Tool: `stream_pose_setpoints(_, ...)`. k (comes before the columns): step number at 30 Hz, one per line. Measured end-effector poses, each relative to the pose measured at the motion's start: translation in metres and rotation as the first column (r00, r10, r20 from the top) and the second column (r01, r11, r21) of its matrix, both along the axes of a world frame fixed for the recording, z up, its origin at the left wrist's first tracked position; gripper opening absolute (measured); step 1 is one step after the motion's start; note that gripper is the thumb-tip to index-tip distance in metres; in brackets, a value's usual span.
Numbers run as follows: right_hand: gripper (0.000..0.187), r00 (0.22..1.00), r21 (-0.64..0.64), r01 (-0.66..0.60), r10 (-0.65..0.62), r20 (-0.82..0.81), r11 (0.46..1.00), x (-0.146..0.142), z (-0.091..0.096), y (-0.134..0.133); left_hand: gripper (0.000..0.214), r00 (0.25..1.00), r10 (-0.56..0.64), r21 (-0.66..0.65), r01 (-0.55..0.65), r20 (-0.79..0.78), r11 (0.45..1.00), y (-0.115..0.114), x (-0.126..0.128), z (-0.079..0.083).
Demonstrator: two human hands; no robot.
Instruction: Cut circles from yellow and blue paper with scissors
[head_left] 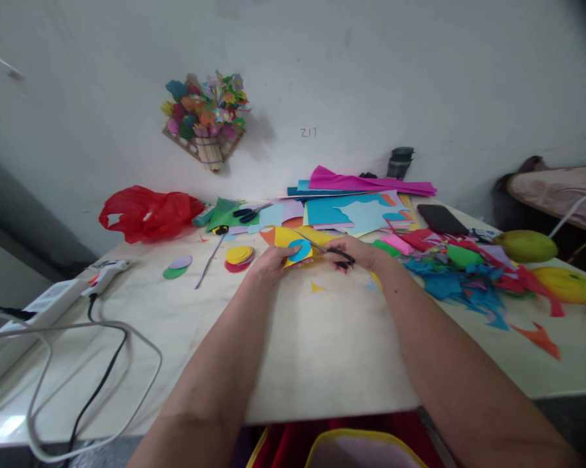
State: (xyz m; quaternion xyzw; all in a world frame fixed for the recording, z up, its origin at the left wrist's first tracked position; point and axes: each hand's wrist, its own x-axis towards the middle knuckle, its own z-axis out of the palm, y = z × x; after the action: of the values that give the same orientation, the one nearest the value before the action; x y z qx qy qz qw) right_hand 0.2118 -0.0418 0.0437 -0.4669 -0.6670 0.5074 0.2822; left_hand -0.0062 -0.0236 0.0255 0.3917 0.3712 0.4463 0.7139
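Observation:
My left hand [275, 259] pinches a piece of yellow paper [280, 236] with a blue paper circle [300, 250] lying against it. In my right hand [348, 252] are black-handled scissors [341, 255], their blades at the right edge of the yellow paper beside the blue circle. Small yellow scraps [316, 286] lie on the table just below my hands. To the left sits a stack of yellow paper circles [239, 254] over red ones. Farther left, a purple circle [181, 262] overlaps a green circle [174, 273].
Coloured paper sheets [322, 211] and a second pair of scissors [251, 212] lie at the back. Right of my arm are blue scraps [449, 279], a dark phone [441, 220] and mangoes [527, 246]. A red plastic bag [149, 211] and a power strip [43, 305] with cables stand left.

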Motion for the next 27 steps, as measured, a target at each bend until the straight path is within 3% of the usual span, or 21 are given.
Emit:
stream_pose_setpoints(9,0.032,0.999,0.054,0.012,-0.015,0.051,0.998,0.002,0.007,-0.003,0.020,0.998,-0.008,0.000,0.008,-0.065,1.000,-0.003,0.000,0.006)
stream_pose_setpoints(20,0.028,0.990,0.082,0.029,-0.040,0.137,0.996,0.004,0.011,-0.004,0.021,0.994,-0.099,0.133,0.105,-0.053,0.986,0.000,0.001,-0.001)
stream_pose_setpoints(27,0.026,0.993,0.078,0.010,-0.020,0.119,0.997,0.008,0.007,0.001,0.029,0.987,-0.153,0.130,0.158,-0.046,0.979,0.002,0.000,-0.004)
